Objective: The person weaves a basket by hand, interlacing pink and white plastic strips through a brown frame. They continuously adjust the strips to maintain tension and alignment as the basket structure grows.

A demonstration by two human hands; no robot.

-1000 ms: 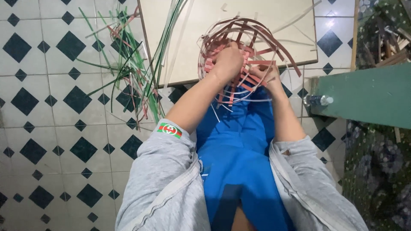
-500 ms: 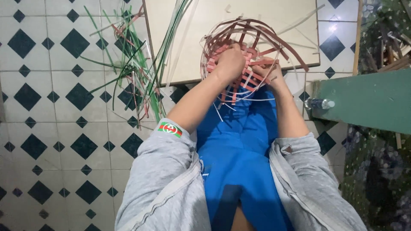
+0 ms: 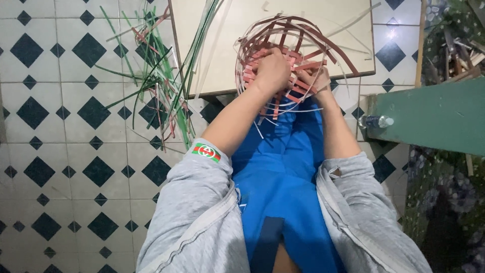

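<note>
Little has shifted since the earlier frames: both hands sit in much the same spot on the half-woven basket [image 3: 293, 55], and only the view has tipped slightly, so the far counter edge sits a touch lower.

One basket is in work, a dome of reddish-brown strips with pale ones threaded through. It rests over the person's knees, against the near edge of the pale counter [image 3: 222, 45], which likely steadies it while the strips are pushed into place. The left hand [image 3: 272, 70] is curled into a fist on the woven centre, pressing down on the strips. The right hand [image 3: 314, 81] lies just right of it, fingers closed around a few strips at the rim; how tightly they pinch I cannot tell.

Loose uprights arch over both hands, free at their ends, too tangled to count exactly.

To the left, a heap of green strips [image 3: 161, 86] sprawls across the tiled floor [image 3: 60, 151], within arm's reach. At right stands one green bench [image 3: 434, 116], and one clear plastic bottle [image 3: 376, 121] lies at its left end.
</note>
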